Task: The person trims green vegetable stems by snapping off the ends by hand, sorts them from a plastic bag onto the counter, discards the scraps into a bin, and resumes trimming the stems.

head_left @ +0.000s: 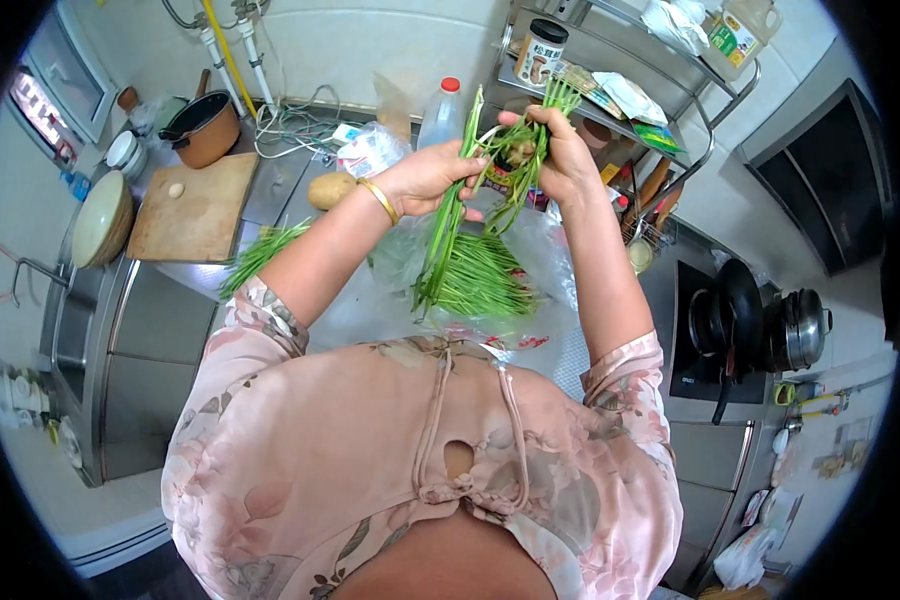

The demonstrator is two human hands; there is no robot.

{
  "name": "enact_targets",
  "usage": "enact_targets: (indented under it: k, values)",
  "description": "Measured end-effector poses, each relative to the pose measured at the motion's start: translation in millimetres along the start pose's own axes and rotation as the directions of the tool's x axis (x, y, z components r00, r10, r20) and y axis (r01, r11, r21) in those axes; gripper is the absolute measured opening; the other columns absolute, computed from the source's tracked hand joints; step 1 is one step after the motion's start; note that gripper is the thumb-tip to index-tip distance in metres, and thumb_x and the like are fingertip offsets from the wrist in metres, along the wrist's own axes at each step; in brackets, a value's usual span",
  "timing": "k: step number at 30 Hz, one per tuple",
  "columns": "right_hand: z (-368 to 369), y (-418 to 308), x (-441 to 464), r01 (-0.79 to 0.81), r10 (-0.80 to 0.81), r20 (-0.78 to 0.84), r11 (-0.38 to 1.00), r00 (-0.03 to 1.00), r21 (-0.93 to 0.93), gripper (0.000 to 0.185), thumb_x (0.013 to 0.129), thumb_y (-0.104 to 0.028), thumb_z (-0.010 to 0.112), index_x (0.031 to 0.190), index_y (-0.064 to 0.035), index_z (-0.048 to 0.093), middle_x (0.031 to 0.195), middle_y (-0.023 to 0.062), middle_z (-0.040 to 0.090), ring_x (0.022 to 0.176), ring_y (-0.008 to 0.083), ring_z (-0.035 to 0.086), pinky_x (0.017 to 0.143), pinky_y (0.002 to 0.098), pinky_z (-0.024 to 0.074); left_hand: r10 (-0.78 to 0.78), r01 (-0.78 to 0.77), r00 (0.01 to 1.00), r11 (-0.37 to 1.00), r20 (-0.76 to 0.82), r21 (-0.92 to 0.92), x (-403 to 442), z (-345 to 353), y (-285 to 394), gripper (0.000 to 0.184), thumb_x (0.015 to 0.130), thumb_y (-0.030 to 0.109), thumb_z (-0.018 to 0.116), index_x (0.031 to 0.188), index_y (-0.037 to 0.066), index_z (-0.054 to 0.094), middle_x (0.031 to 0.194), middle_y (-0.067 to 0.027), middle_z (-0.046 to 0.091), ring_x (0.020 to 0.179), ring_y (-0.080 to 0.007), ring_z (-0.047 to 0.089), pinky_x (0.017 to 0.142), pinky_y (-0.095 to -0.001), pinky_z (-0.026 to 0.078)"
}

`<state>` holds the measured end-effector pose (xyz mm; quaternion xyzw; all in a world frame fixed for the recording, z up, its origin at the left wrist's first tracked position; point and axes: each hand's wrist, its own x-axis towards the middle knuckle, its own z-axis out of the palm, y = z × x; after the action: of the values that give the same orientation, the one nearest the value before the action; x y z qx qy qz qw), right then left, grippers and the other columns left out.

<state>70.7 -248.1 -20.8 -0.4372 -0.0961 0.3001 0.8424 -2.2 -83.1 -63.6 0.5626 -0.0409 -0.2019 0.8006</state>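
Observation:
My left hand (435,180), with a yellow bracelet at the wrist, is closed round a few long green chives (448,245) that hang downward. Level with it, my right hand (566,155) grips a thicker, tangled bunch of chives (515,190), its ends sticking up past the fingers. Some stems cross the gap between both hands. Below them, a large heap of chives (480,275) lies on an opened clear plastic bag (545,255). A smaller pile of chives (260,262) rests on the counter beside my left forearm.
A potato (330,190) sits beyond my left wrist, near a red-capped bottle (442,115). To the left are a cutting board (192,208), an orange pot (206,130) and a large bowl (102,220). A metal rack (660,75) stands behind my right hand; a black wok (735,305) is at right.

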Motion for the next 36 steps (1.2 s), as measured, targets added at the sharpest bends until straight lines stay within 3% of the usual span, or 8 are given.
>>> enact_targets:
  k: [10, 14, 18, 20, 21, 24, 25, 36]
  values:
    - [-46.1, -35.0, 14.5, 0.143, -0.145, 0.005, 0.980, 0.989, 0.140, 0.011, 0.080, -0.013, 0.048, 0.075, -0.0069, 0.040, 0.062, 0.0028, 0.046, 0.053, 0.0135, 0.041, 0.049, 0.0274, 0.0382, -0.079, 0.091, 0.995, 0.963, -0.060, 0.253, -10.7, 12.1, 11.1, 0.014, 0.088, 0.025, 0.046, 0.087, 0.012, 0.042, 0.063, 0.0069, 0.030, 0.052, -0.0026, 0.032, 0.062, -0.0297, 0.049]
    - [-75.7, -62.8, 5.2, 0.395, -0.364, -0.259, 0.916, 0.895, 0.076, 0.010, 0.081, -0.013, 0.048, 0.076, -0.0070, 0.042, 0.066, 0.0026, 0.045, 0.058, 0.0155, 0.043, 0.053, 0.0321, 0.0410, -0.104, 0.109, 0.994, 0.968, -0.031, 0.225, -13.3, 0.7, 10.0, 0.011, 0.087, 0.023, 0.046, 0.089, 0.013, 0.043, 0.062, 0.0070, 0.033, 0.051, -0.0031, 0.034, 0.058, -0.0294, 0.049]
    - [-77.8, -65.9, -24.5, 0.481, -0.492, -0.181, 0.871, 0.852, -0.101, 0.005, 0.080, -0.009, 0.049, 0.081, -0.0051, 0.048, 0.065, 0.0014, 0.044, 0.062, 0.0124, 0.043, 0.060, 0.0300, 0.0417, 0.066, -0.073, 0.995, 0.993, -0.072, -0.094, -2.4, -20.0, 2.8, 0.015, 0.088, 0.023, 0.046, 0.091, 0.008, 0.046, 0.059, 0.0043, 0.035, 0.053, -0.0075, 0.039, 0.071, -0.0387, 0.049]
    - [-75.4, -51.3, -26.9, 0.441, -0.546, -0.126, 0.774, 0.829, -0.454, 0.017, 0.077, -0.009, 0.053, 0.092, -0.0010, 0.052, 0.067, 0.0006, 0.045, 0.063, 0.0103, 0.042, 0.062, 0.0245, 0.0380, 0.137, -0.163, 0.986, 0.905, -0.094, -0.393, 2.6, -24.1, 7.2, 0.015, 0.089, 0.022, 0.045, 0.093, 0.007, 0.048, 0.057, 0.0025, 0.037, 0.053, -0.0095, 0.041, 0.081, -0.0453, 0.046]
    - [-67.7, -41.6, -32.5, 0.353, -0.483, -0.150, 0.788, 0.863, -0.504, 0.025, 0.075, -0.008, 0.056, 0.098, -0.0002, 0.054, 0.070, -0.0006, 0.047, 0.065, 0.0086, 0.042, 0.063, 0.0208, 0.0344, 0.234, -0.167, 0.971, 0.823, 0.057, -0.543, 11.9, -42.2, 3.3, 0.020, 0.090, 0.020, 0.041, 0.097, 0.003, 0.050, 0.068, -0.0043, 0.052, 0.068, -0.0186, 0.054, 0.088, -0.0524, 0.039]
    - [-48.4, -20.2, -43.9, 0.226, -0.331, -0.025, 0.696, 0.943, -0.682, 0.015, 0.074, -0.010, 0.061, 0.088, -0.0042, 0.059, 0.080, -0.0002, 0.053, 0.075, 0.0084, 0.048, 0.069, 0.0217, 0.0373, 0.226, -0.222, 0.971, 0.748, -0.075, -0.625, 6.6, -31.8, 19.3, 0.024, 0.090, 0.020, 0.038, 0.101, 0.002, 0.049, 0.090, -0.0124, 0.059, 0.092, -0.0271, 0.055, 0.091, -0.0564, 0.033]
    - [-48.2, -13.2, -41.8, 0.203, -0.267, 0.008, 0.714, 0.964, -0.670, 0.015, 0.073, -0.010, 0.062, 0.087, -0.0042, 0.060, 0.081, -0.0001, 0.054, 0.077, 0.0083, 0.049, 0.071, 0.0220, 0.0377, 0.311, -0.187, 0.949, 0.699, 0.059, -0.690, 11.3, -41.8, 16.1, 0.026, 0.090, 0.020, 0.035, 0.102, 0.001, 0.048, 0.109, -0.0180, 0.053, 0.107, -0.0326, 0.048, 0.094, -0.0590, 0.028]
    - [6.8, 30.9, -9.2, 0.177, -0.057, 0.175, 0.546, 0.983, -0.819, 0.018, 0.075, -0.019, 0.065, 0.079, -0.0028, 0.060, 0.071, -0.0021, 0.055, 0.065, 0.0071, 0.049, 0.062, 0.0218, 0.0389, 0.364, -0.222, 0.927, 0.732, 0.094, -0.644, 8.8, -22.7, 23.0, 0.035, 0.090, 0.019, 0.034, 0.118, -0.001, 0.038, 0.125, -0.0195, 0.040, 0.119, -0.0319, 0.035, 0.097, -0.0509, 0.030]
